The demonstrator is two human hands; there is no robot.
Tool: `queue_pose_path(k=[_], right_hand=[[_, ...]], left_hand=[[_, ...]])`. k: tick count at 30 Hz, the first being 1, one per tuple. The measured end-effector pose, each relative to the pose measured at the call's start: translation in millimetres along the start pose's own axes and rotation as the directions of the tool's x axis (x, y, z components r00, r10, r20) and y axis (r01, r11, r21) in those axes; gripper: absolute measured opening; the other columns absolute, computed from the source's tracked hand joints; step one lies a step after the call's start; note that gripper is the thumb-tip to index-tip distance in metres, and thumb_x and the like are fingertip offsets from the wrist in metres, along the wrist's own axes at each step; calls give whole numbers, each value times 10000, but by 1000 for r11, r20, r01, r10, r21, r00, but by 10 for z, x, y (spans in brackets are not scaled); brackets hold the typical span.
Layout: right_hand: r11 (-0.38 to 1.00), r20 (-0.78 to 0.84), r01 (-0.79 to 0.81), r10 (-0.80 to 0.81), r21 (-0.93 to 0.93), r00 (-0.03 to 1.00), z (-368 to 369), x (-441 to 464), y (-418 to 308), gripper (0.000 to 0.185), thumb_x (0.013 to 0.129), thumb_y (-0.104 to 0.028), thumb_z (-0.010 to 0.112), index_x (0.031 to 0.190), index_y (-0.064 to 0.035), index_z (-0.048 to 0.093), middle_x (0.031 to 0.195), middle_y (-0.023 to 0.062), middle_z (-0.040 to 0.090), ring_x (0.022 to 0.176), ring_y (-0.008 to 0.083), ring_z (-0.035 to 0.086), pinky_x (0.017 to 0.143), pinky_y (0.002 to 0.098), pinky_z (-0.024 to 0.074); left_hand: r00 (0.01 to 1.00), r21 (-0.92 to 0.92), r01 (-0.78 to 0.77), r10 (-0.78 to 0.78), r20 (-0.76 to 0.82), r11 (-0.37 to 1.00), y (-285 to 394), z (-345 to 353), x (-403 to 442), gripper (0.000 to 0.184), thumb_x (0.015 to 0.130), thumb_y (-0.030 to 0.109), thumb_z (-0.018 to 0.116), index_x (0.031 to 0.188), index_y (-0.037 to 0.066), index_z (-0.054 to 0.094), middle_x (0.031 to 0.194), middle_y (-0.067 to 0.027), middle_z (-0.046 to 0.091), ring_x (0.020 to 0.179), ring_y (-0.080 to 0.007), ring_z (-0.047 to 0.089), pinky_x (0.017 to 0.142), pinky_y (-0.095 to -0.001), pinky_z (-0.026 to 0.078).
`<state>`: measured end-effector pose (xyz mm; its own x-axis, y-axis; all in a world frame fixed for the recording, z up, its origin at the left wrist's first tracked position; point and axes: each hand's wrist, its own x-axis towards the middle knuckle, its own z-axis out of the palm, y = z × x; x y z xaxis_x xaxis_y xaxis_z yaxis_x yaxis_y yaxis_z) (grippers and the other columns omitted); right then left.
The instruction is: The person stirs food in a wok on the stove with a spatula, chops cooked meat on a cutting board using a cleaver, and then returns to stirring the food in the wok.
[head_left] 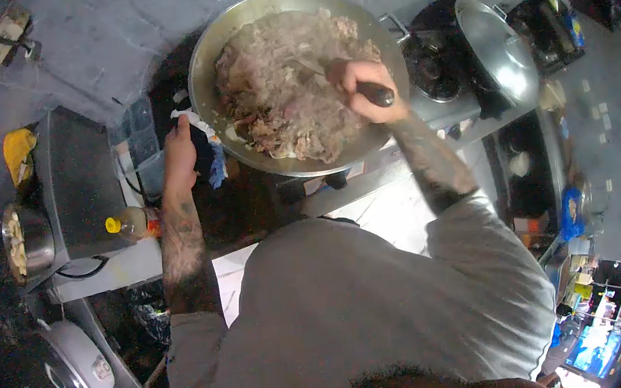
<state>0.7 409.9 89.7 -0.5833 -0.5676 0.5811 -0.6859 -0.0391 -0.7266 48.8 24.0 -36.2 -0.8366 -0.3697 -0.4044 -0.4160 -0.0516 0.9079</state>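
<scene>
A wide metal pan (208,133) full of steaming chopped meat (289,80) sits on the stove in front of me. My right hand (372,92) is closed around a cooking utensil with a dark handle (376,94). Its metal shaft runs down into the meat, which hides its working end. On the pan's left side, my left hand (181,152) grips a cloth (215,161) by the rim. The cloth is bunched, with white and blue parts. Whether a pan handle lies under it I cannot tell.
A burner (431,70) and a large metal lid (498,51) are right of the pan. On the left are a bottle with a yellow cap (124,224), a grey box-like appliance (78,184), a metal pot (35,237) and a rice cooker (83,361).
</scene>
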Motion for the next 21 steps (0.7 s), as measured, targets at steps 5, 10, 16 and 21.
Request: queue_pose_path(k=[5, 10, 16, 21], right_hand=[[995, 455, 98, -78, -19, 887, -457, 95, -576, 198, 664, 9, 591, 629, -56, 408, 609, 74, 427, 551, 264, 447, 534, 374, 343], [975, 293, 117, -58, -187, 954, -135, -147, -93, 175, 656, -57, 649, 655, -71, 475, 619, 90, 462, 600, 323, 533, 681, 394, 479], [842, -768, 192, 336, 505, 546, -283, 10, 453, 164, 792, -60, 560, 697, -102, 434, 647, 27, 437, 618, 179, 469, 630, 341, 408], [818, -703, 126, 392, 562, 593, -791, 136, -22, 182, 845, -155, 541, 711, -112, 426, 582, 24, 359, 582, 197, 417, 717, 404, 470]], left_hand=[[998, 34, 1, 1, -61, 999, 86, 52, -100, 679, 949, 556, 482, 1305, -22, 513, 1288, -183, 560, 1165, -281, 526, 950, -385, 411], [999, -2, -18, 18, 28, 1000, 33, 36, 85, 686, 956, 544, 474, 1339, -24, 491, 1318, -194, 542, 1202, -283, 510, 993, -371, 384], [997, 11, -73, 73, -2, 997, -63, -8, 221, 677, 951, 551, 480, 1280, -39, 532, 1263, -182, 569, 1131, -279, 535, 948, -389, 396], [998, 29, -60, 60, -1, 998, -98, -49, 299, 644, 938, 575, 488, 1153, -18, 618, 1127, -155, 619, 1037, -260, 558, 905, -380, 406]])
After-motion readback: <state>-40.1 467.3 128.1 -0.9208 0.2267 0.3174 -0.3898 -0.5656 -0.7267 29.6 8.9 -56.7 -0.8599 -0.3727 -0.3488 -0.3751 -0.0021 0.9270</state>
